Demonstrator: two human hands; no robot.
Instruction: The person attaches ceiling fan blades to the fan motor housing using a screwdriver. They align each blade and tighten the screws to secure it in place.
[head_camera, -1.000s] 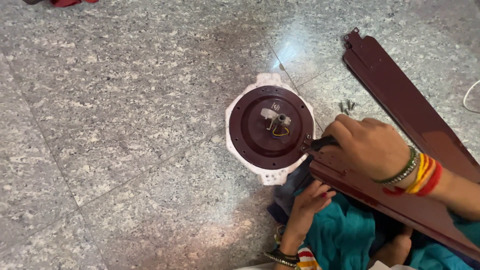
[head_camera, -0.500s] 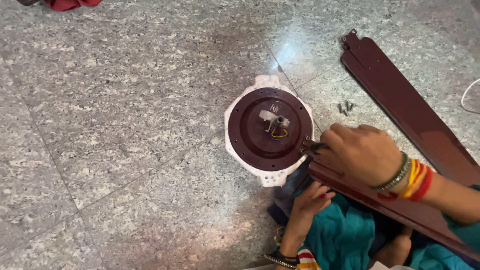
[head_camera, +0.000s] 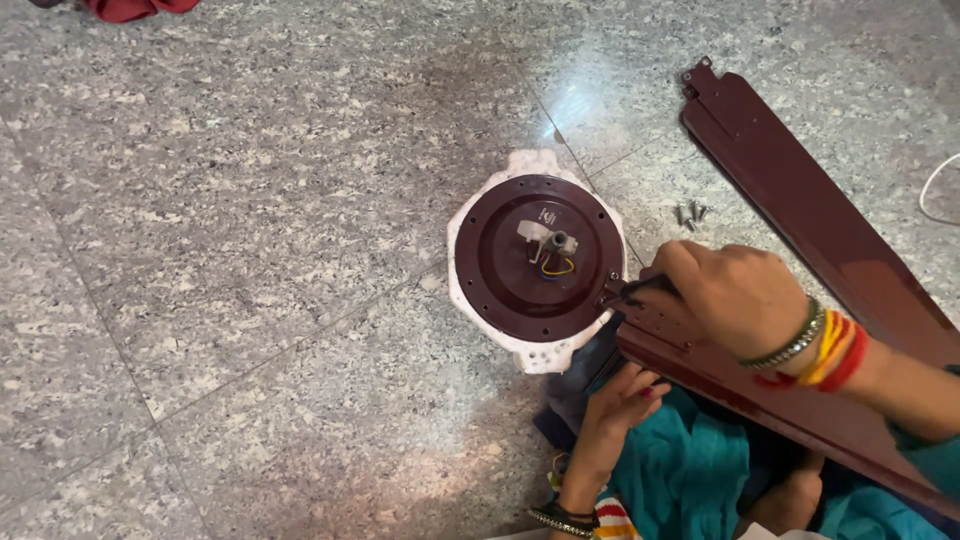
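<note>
A round maroon fan motor (head_camera: 520, 270) lies face up on a white foam base (head_camera: 530, 357) on the floor, with short wires at its hub. A maroon fan blade (head_camera: 770, 395) rests with its end at the motor's right rim. My right hand (head_camera: 740, 300), with bangles at the wrist, grips a dark tool (head_camera: 632, 290) whose tip meets the rim where the blade end sits. Under the blade, my left hand (head_camera: 620, 395) curls its fingers up around the blade's lower edge.
A second maroon blade (head_camera: 800, 190) lies on the speckled stone floor (head_camera: 250, 250) at the right. A few loose screws (head_camera: 690, 213) sit between it and the motor. A white cable (head_camera: 935, 190) shows at the right edge, red cloth (head_camera: 130, 8) at the top left, teal clothing (head_camera: 690, 480) below.
My right hand shifts slightly on the tool at the motor's rim. My left hand, the blade and the motor stay where they were.
</note>
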